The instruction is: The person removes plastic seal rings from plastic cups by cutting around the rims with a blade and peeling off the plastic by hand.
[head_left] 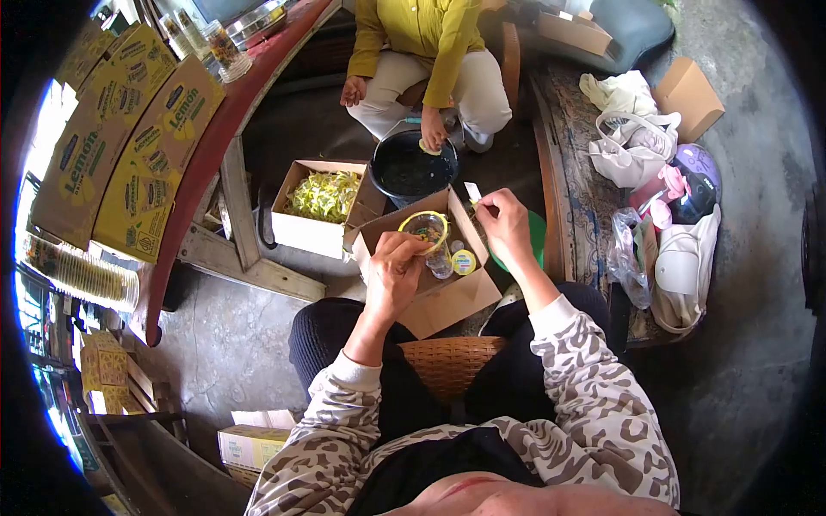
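My left hand point(397, 268) is closed on the edge of a clear plastic cup point(428, 227) with a yellow rim, held over an open cardboard box point(443, 311). Dark and greenish bits show inside the cup. To its right, my right hand point(506, 225) is raised with fingers pinched together. A small white strip point(472, 191) sticks out at those fingertips. Inside the box, below the cup, are another clear container point(440, 263) and a round yellow lid point(464, 261) with a printed label.
Ahead, a person in a yellow top point(413, 39) reaches over a dark bucket point(413, 172). A box of yellow-green strips point(325, 196) stands left of the bucket. A green basin point(537, 239) is beyond my right hand. Lemon cartons point(155, 163) line the red table point(206, 138).
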A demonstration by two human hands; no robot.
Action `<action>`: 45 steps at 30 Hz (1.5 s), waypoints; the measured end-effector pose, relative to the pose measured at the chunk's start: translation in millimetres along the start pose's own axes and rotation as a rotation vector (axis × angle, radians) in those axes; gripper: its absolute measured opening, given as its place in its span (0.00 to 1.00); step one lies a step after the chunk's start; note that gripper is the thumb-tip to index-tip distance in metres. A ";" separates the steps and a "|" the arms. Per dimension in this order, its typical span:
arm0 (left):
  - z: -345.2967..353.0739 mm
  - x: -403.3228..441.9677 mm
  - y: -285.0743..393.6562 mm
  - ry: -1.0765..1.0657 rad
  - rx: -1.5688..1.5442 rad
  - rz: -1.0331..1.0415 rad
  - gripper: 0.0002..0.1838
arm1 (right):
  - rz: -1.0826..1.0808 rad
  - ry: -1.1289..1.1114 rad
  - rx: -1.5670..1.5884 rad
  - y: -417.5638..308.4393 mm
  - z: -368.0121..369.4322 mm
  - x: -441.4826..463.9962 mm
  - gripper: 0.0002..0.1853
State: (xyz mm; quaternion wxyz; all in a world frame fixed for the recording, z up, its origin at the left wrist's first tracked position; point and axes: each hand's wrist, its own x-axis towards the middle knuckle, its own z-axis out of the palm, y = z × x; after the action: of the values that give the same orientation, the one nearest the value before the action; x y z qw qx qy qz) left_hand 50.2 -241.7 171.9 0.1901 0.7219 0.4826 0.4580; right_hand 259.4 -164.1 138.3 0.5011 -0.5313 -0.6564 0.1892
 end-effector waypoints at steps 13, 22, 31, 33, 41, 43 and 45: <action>1.4 0.2 -26.6 0.036 -0.698 -0.419 0.13 | -0.065 -0.128 0.051 -15.0 6.8 -11.2 0.05; 3.4 -2.4 -35.2 -0.042 -0.733 -0.480 0.16 | 0.011 -0.187 0.126 -25.0 6.1 -15.7 0.06; 4.7 -1.6 -36.3 0.120 -0.854 -0.560 0.19 | -0.045 -0.251 0.091 -23.2 10.8 -20.1 0.03; 2.9 -3.6 -44.9 0.123 -0.907 -0.618 0.18 | -0.025 -0.264 0.087 -25.9 10.8 -20.3 0.03; 4.4 -6.8 -48.1 0.223 -1.177 -0.673 0.13 | 0.006 -0.196 0.170 -37.6 11.9 -20.7 0.10; 6.7 -10.8 -57.9 0.220 -1.222 -0.669 0.12 | -0.103 -0.179 0.093 -38.2 11.7 -21.1 0.10; 7.8 -13.5 -64.3 0.222 -1.270 -0.620 0.13 | -0.211 -0.161 0.015 -41.0 10.6 -22.5 0.09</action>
State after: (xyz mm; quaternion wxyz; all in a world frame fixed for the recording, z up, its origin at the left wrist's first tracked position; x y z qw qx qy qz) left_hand 21.6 -222.5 115.4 0.6447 0.2506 0.3223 0.6463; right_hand 228.0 -196.0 155.5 0.4676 -0.4385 -0.7455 0.1823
